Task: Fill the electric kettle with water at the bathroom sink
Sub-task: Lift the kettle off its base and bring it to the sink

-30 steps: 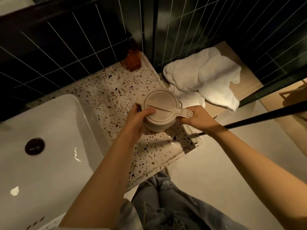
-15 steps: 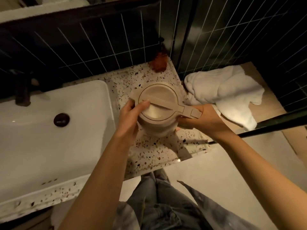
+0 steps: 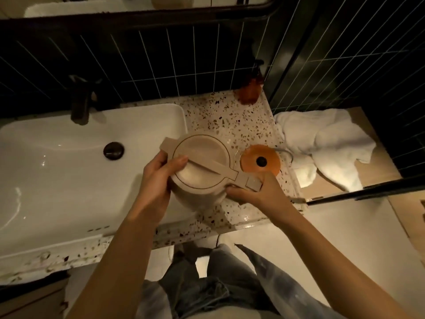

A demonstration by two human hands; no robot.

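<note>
Beige kettle (image 3: 200, 166) — lid closed — gripped by both hands.

white towel (image 3: 322, 143) on floor | amber bottle (image 3: 250, 93) in counter corner

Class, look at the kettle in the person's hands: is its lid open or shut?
Shut. The round lid lies flat on the kettle, hiding the inside, with the left hand's thumb resting on it.

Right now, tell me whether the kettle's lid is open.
No: the lid lies shut across the top of the kettle, held by the left hand and right hand.
</note>
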